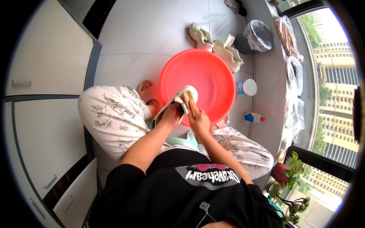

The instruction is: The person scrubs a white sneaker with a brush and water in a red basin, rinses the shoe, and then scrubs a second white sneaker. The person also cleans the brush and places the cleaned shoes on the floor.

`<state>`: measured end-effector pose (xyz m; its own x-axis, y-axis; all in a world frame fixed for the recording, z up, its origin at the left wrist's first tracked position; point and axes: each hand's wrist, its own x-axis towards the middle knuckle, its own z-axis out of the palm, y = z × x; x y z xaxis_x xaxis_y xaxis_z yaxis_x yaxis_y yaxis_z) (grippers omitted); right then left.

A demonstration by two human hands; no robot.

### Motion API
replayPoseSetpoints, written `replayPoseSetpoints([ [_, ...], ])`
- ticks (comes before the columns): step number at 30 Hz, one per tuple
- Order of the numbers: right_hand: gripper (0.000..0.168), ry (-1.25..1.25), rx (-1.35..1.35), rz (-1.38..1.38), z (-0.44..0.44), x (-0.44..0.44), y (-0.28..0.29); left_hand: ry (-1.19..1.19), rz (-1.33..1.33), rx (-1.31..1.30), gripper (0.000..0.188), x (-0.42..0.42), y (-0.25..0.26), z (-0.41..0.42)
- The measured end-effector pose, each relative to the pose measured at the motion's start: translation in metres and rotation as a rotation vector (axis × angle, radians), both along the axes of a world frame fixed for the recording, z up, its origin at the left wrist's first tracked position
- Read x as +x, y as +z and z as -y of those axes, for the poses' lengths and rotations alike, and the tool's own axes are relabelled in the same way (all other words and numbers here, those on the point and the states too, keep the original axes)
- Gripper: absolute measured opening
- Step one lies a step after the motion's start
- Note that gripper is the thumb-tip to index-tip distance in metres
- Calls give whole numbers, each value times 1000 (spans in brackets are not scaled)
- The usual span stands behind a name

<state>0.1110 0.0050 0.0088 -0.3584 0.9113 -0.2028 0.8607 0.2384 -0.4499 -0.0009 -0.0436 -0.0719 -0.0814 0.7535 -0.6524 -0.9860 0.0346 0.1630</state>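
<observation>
My left hand (172, 114) is partly inside a white shoe (182, 92), with its fingers hidden by the upper. The shoe is held tilted over the near part of a red plastic basin (171, 64). In my right hand (199, 121) is a small brush (187, 98), tan on the side I can see. It lies against the front part of the shoe, and its bristles are hidden. The basin stands on the floor between my feet; its inner floor looks smooth and pinkish.
Beyond the basin stand two off-white sneakers (202, 37) (229, 55) and a lined trash bin (258, 35). To the right are a white-lidded tub (250, 87) and a red-capped bottle (253, 117). Cabinets (51, 136) line the left, with one lower door (75, 193) ajar.
</observation>
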Motion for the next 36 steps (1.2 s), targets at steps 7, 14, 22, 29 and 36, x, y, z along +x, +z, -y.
replayPoseSetpoints([
  [7, 41, 2, 82, 65, -11, -12, 3, -65, 98, 43, 33, -6, -6, 0],
  [14, 44, -59, -20, -44, -6, 5, -10, 62, -14, 136, 37, -9, 8, -6],
  [22, 47, -74, -153, -367, -1, 5, -55, 151, -33, 126, 41, -22, 4, -3],
  [29, 48, -277, -433, -549, -28, -18, -28, 328, 398, 161, 42, -22, 4, -25],
  [36, 47, -247, -428, -670, -1, -11, -37, 198, -13, -44, 33, -28, 10, -17],
])
